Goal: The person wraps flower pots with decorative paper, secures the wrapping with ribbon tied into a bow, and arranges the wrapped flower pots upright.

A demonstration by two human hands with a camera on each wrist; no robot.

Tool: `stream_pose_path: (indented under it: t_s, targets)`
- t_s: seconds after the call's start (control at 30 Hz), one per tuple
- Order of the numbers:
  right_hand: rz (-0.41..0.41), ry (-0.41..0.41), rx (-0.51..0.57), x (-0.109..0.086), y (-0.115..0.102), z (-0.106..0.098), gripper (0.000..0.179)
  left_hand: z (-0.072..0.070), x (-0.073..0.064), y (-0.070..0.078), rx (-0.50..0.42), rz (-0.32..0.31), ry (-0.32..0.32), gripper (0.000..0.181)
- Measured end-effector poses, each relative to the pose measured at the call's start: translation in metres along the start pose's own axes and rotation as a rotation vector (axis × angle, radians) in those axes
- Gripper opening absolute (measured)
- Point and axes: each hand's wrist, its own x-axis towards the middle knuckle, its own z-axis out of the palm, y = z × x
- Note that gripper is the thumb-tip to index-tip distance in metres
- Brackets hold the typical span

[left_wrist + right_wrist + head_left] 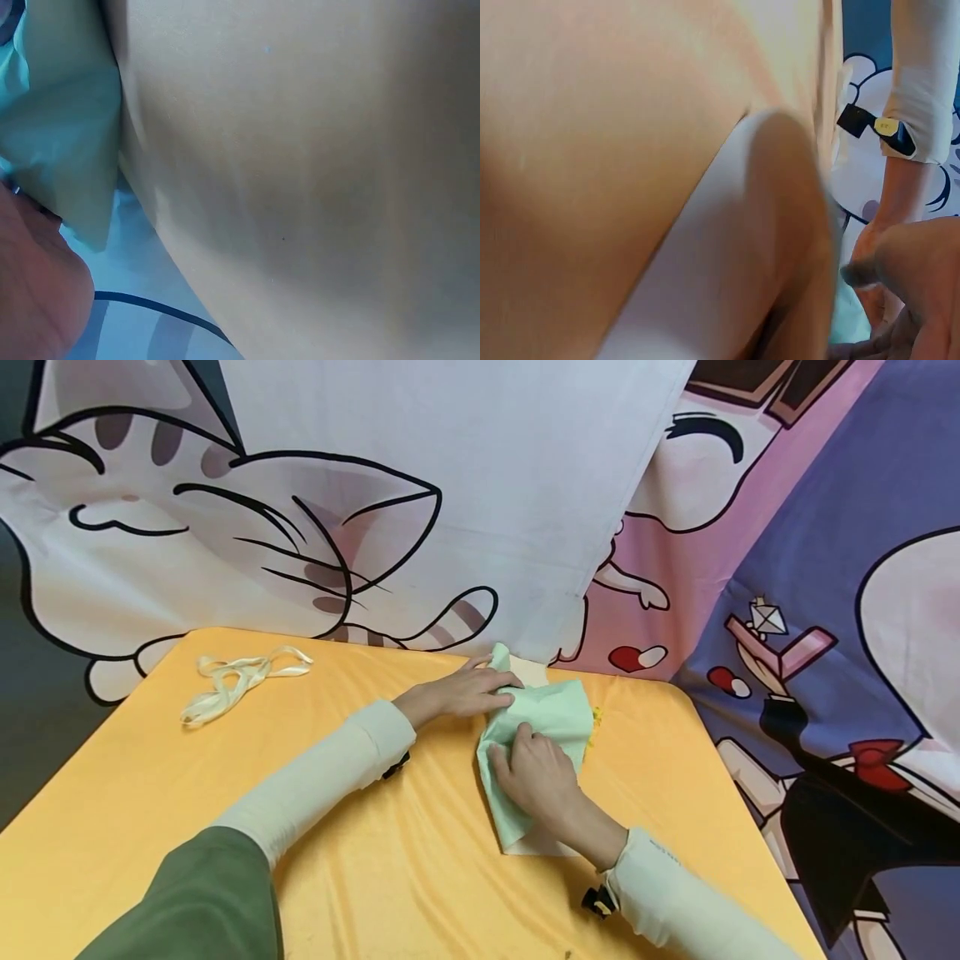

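Note:
A sheet of mint-green paper (pixel 551 714) with a pale underside lies on the yellow-covered table, folded over and bulging slightly. At its far left corner rests my left hand (pixel 467 689), fingers spread across the folded edge. My right hand (pixel 538 777) is on the middle of the sheet, thumb and index finger bent against it; its other fingers are hidden, and I cannot tell whether they grip the paper. A small bit of yellow (pixel 596 722) pokes out at the paper's right edge. In the left wrist view, a pointed flap of green paper (pixel 71 142) overhangs beside the left hand (pixel 37 285).
A loose cream ribbon (pixel 240 681) lies in a tangle on the table's far left. The yellow cloth (pixel 360 852) has soft wrinkles. Cartoon-printed curtains (pixel 525 485) hang right behind the table and along its right side.

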Motion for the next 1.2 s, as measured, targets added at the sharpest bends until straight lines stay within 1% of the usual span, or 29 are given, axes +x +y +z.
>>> stream_pose_path:
  t_s: [0.03, 0.13, 0.27, 0.37, 0.43, 0.5, 0.53, 0.6, 0.67, 0.73, 0.83, 0.9, 1.03, 1.1, 1.2]
  targets:
    - [0.024, -0.032, 0.033, -0.002, -0.004, -0.005, 0.045, 0.0, -0.001, 0.0, 0.015, 0.0, -0.002, 0.055]
    - [0.075, -0.088, 0.092, -0.002, -0.003, -0.009, 0.055, 0.0, -0.004, 0.0, 0.049, -0.009, -0.009, 0.059]
    - [0.144, -0.147, 0.175, 0.002, 0.007, -0.014, 0.065, 0.001, -0.009, 0.003, 0.079, -0.039, -0.016, 0.065]
    - [0.189, -0.172, 0.218, 0.008, 0.016, -0.017, 0.078, 0.002, -0.012, 0.007, 0.108, -0.061, -0.003, 0.068]
    - [0.204, -0.178, 0.202, 0.012, 0.021, -0.019, 0.097, 0.003, -0.014, 0.01, 0.134, -0.068, 0.016, 0.069]
    - [0.194, -0.193, 0.18, 0.016, 0.026, -0.019, 0.117, 0.006, -0.017, 0.012, 0.158, -0.073, 0.041, 0.071]
    - [0.183, -0.202, 0.165, 0.018, 0.028, -0.018, 0.124, 0.007, -0.018, 0.014, 0.172, -0.075, 0.055, 0.072]
    - [0.156, -0.207, 0.134, 0.022, 0.034, -0.015, 0.132, 0.011, -0.021, 0.017, 0.188, -0.088, 0.079, 0.073]
    - [0.123, -0.197, 0.12, 0.026, 0.04, -0.01, 0.13, 0.016, -0.023, 0.02, 0.206, -0.107, 0.098, 0.074]
    - [0.089, -0.173, 0.118, 0.028, 0.048, -0.005, 0.126, 0.021, -0.025, 0.024, 0.235, -0.129, 0.103, 0.073]
    - [0.056, -0.154, 0.142, 0.029, 0.058, 0.001, 0.12, 0.027, -0.026, 0.031, 0.233, -0.169, 0.089, 0.077]
    - [0.053, -0.166, 0.168, 0.029, 0.064, 0.004, 0.118, 0.029, -0.028, 0.035, 0.209, -0.2, 0.065, 0.078]
    - [0.054, -0.192, 0.19, 0.028, 0.067, 0.008, 0.117, 0.032, -0.031, 0.04, 0.128, -0.259, 0.025, 0.089]
    - [0.045, -0.194, 0.196, 0.028, 0.067, 0.01, 0.117, 0.032, -0.033, 0.041, 0.102, -0.271, 0.013, 0.09]
    - [0.023, -0.187, 0.2, 0.029, 0.067, 0.012, 0.114, 0.035, -0.035, 0.041, 0.092, -0.272, 0.018, 0.088]
